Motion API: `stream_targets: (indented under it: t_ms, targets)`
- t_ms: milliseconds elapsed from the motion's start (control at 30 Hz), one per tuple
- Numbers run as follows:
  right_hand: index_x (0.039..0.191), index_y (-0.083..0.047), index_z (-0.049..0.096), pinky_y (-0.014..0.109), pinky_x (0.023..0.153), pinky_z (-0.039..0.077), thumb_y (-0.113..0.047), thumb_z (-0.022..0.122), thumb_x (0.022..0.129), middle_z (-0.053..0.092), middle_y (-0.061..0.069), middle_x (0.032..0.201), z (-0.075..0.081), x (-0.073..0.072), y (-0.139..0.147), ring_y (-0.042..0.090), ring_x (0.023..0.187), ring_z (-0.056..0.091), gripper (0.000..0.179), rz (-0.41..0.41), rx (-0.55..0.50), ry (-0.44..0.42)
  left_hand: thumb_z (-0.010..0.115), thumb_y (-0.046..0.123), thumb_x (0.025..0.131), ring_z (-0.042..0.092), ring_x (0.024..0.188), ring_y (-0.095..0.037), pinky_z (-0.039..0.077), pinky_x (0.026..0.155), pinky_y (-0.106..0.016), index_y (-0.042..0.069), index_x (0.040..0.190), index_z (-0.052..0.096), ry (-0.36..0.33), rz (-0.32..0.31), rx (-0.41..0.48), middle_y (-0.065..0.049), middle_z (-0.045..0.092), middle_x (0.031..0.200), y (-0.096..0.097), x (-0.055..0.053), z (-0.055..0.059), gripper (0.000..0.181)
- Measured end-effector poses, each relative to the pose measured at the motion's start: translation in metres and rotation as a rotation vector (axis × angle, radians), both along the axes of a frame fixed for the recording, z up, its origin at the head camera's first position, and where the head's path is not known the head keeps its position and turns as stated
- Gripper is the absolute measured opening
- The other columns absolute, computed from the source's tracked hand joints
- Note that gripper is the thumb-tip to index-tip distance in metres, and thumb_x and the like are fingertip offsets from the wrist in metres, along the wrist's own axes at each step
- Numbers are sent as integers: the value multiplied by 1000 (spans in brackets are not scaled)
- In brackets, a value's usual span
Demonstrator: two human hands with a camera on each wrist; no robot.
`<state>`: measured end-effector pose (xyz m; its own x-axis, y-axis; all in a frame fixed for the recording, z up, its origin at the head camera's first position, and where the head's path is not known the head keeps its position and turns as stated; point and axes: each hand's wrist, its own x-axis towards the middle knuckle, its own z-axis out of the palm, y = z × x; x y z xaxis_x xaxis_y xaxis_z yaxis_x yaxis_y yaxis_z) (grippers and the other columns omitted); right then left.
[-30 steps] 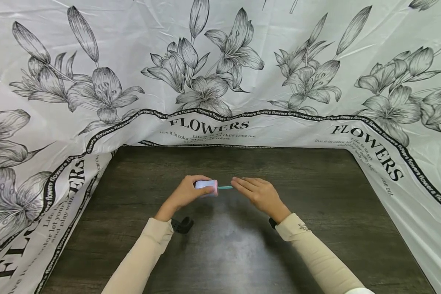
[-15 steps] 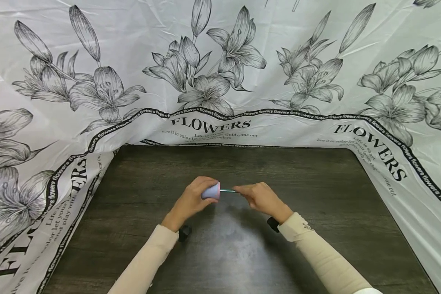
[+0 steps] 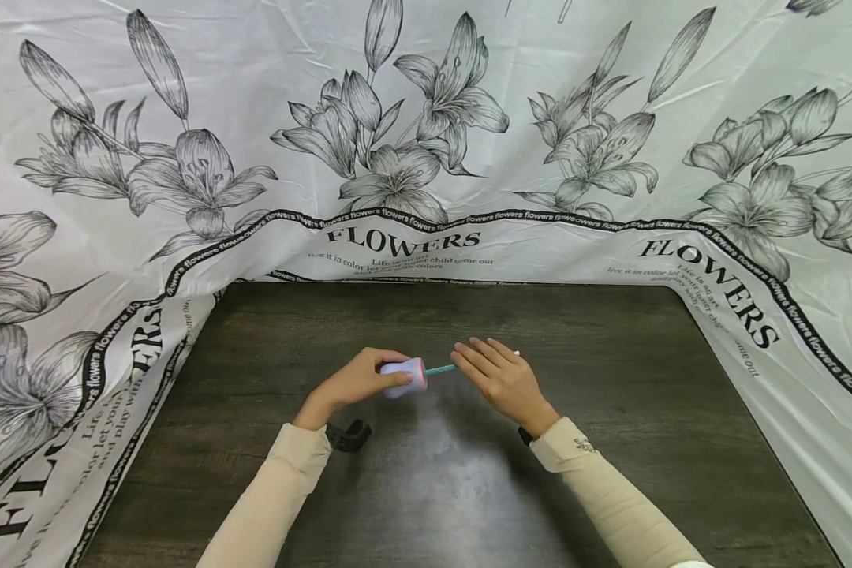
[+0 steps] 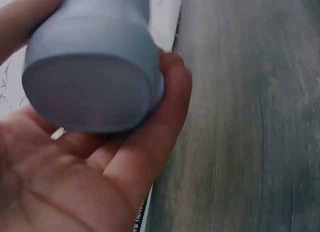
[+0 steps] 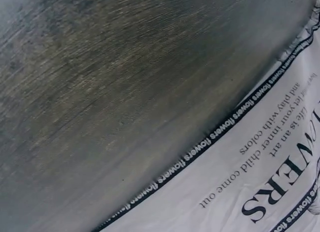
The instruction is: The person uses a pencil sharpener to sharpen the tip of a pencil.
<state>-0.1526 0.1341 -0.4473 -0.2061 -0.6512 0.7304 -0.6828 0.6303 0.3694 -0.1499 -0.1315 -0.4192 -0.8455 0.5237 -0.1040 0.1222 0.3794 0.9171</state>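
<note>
The lavender piece (image 3: 406,368) is gripped sideways above the table (image 3: 440,489) by the left hand (image 3: 355,384), presumably steadying it against the teal rod (image 3: 439,369) at its pink end. The right hand (image 3: 499,380) lies straight-fingered over the rod; whether its thumb pinches, I cannot tell.

Hands (image 3: 355,381) (image 3: 502,382) apart, right fingers (image 3: 474,363) straight

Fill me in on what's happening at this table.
A person is working with both hands above the dark wood-grain table. The left hand grips a light purple, waisted cylinder with a pink end, held on its side with the pink end toward the other hand. A thin teal stick runs from that end to the right hand, whose fingers are extended over it. Its thumb is hidden, so I can't tell whether it pinches the stick.
</note>
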Motion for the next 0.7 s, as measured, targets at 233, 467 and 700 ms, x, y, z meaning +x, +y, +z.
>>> stream_targets:
  t_ms: [233, 467, 700]
  targets:
    - [108, -8, 66, 19, 45, 42, 7, 58, 76, 68, 2, 99, 10, -1, 4, 10, 62, 61, 37, 98, 31, -456, 74, 19, 73, 57, 91, -19, 50, 74, -31, 5, 116, 58, 570, -18, -175, -8, 59, 108, 8, 4, 0, 48]
    - [115, -3, 61, 17, 41, 41, 0, 57, 85, 68, 3, 80, 30, -4, 6, 0, 51, 54, 30, 178, -114, -1240, 59, 8, 86, 59, 99, -24, 45, 90, -37, 2, 102, 64, 1662, 188, -385, -10, 64, 106, 19, 3, -23, 19]
    - [118, -14, 60, 21, 53, 46, -2, 59, 83, 65, -1, 108, 22, -1, 1, 8, 58, 58, 37, -1, 70, -451, 80, 19, 67, 56, 100, -22, 46, 87, -34, 4, 114, 59, 1161, 136, -402, -9, 61, 110, 16, 10, -11, 54]
